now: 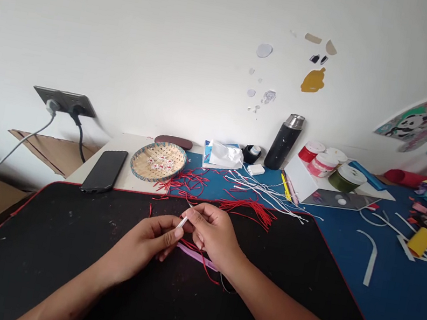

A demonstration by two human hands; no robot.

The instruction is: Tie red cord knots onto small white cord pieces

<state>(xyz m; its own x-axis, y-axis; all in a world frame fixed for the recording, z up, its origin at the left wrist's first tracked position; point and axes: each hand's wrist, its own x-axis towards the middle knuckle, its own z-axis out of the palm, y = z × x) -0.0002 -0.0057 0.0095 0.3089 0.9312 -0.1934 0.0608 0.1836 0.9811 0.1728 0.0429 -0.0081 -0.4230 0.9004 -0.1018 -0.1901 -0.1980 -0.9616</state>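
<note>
Over the black mat (pixel 60 243), my left hand (pixel 155 237) pinches a small white strip (pixel 182 222) between thumb and forefinger. My right hand (pixel 214 232) is closed at the strip's upper end, thumb and forefinger together, with the fingertips of both hands nearly touching. Below the hands lie a purple tool (pixel 197 256) and loose red cord (pixel 209 275). Behind them are a bundle of red cords (pixel 256 211) and several white cords (pixel 269 192). A woven basket (pixel 137 164) holds small red and white pieces.
A phone (pixel 104 170) lies at the left. Along the back stand a tissue box (pixel 208 158), a black thermos (pixel 283 143) and lidded jars on a white box (pixel 324 197). Paper strips (pixel 371 260) are at the right.
</note>
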